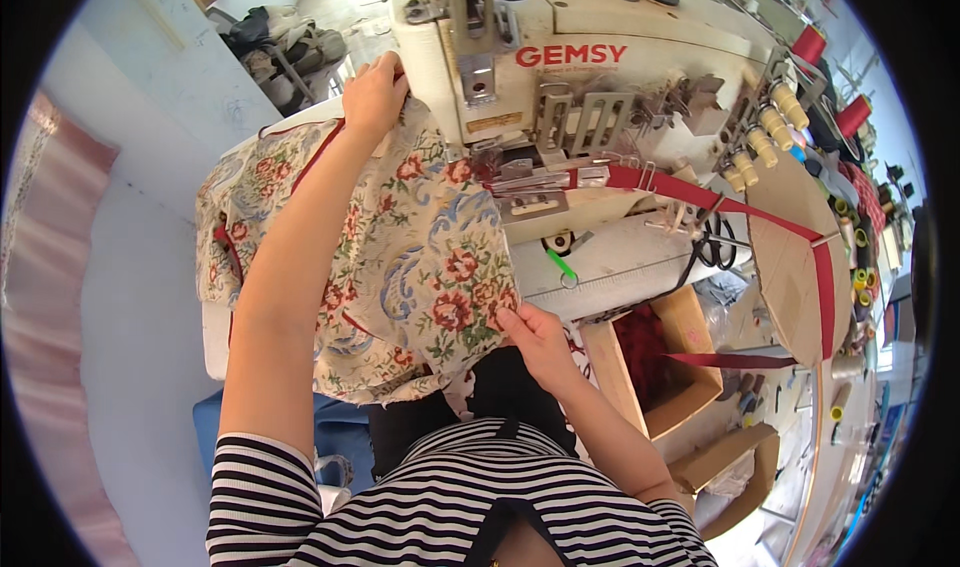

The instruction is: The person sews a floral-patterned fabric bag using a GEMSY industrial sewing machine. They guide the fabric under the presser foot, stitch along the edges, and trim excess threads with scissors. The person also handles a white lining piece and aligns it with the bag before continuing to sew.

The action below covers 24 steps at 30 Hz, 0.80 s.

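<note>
Floral tapestry fabric [420, 257] with dark red piping lies spread over the bed of a cream industrial sewing machine [640, 27]. My left hand [375, 92] grips the fabric's far edge, left of the needle area. My right hand [535, 337] pinches its lower right edge between thumb and fingers. The fabric's upper right edge reaches the presser foot [462, 152], where a red binding tape [680, 189] runs in through a metal folder from the right. The needle tip is too small to make out.
Red tape runs round a cardboard piece [780, 297] at right, above cardboard boxes [700, 317]. Black scissors [715, 247] and a green-handled tool [560, 264] are near the machine bed. Thread spools crowd the right. A pink curtain [65, 267] hangs left; a dark pile [265, 42] is behind.
</note>
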Each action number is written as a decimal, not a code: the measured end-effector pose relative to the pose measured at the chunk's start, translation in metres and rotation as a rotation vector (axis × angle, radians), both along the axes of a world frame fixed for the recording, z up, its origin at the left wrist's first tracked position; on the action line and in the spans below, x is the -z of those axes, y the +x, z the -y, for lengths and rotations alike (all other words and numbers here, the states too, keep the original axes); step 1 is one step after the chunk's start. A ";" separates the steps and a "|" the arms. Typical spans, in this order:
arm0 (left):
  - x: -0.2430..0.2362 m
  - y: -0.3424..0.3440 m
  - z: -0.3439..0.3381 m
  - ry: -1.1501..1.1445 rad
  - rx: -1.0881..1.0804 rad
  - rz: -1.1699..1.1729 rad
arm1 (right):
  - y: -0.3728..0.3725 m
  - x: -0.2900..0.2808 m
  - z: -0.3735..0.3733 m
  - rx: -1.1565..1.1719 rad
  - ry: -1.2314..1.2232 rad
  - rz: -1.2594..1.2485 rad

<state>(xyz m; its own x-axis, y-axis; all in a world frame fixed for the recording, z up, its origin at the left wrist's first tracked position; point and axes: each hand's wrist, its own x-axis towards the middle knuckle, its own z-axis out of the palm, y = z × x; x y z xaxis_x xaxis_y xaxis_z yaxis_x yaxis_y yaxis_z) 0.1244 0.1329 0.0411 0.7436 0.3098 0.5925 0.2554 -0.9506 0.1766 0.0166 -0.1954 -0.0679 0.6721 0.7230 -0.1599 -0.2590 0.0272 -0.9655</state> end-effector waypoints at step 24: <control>0.011 -0.146 0.130 0.171 0.702 -0.151 | 0.031 -0.036 -0.052 0.074 0.218 -0.143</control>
